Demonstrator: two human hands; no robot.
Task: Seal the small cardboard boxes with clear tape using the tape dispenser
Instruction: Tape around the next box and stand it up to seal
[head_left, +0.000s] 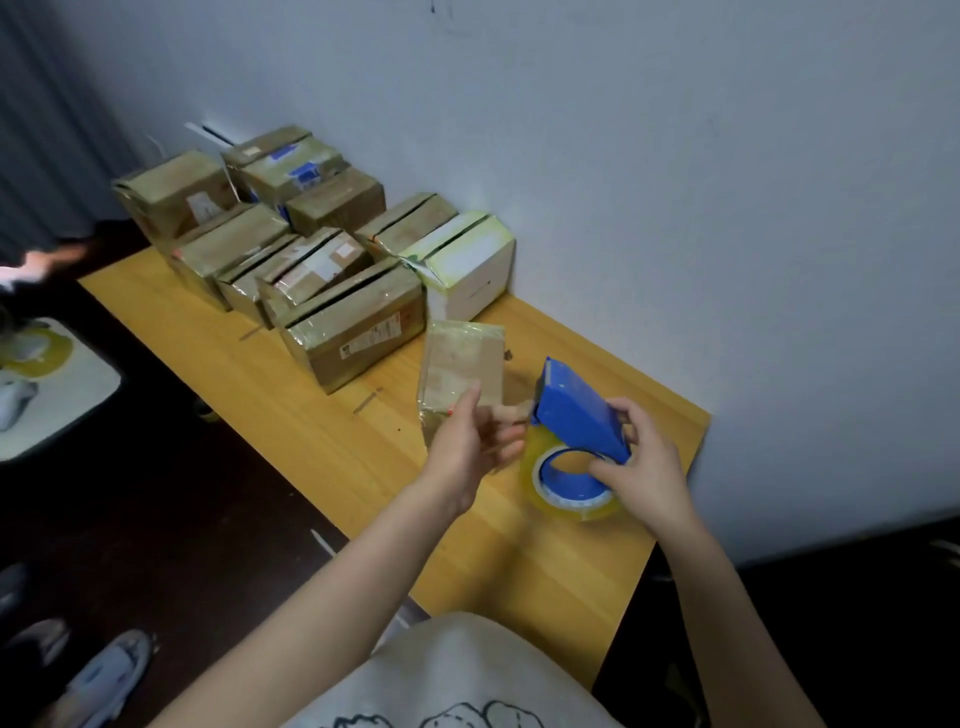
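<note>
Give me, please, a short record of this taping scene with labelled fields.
left hand: holds the small box, glossy with clear tape
right hand: grips the blue tape dispenser, just right of that box
tape roll: clear, mounted in the dispenser
other boxes: clustered at the far end of the table, by the wall
</note>
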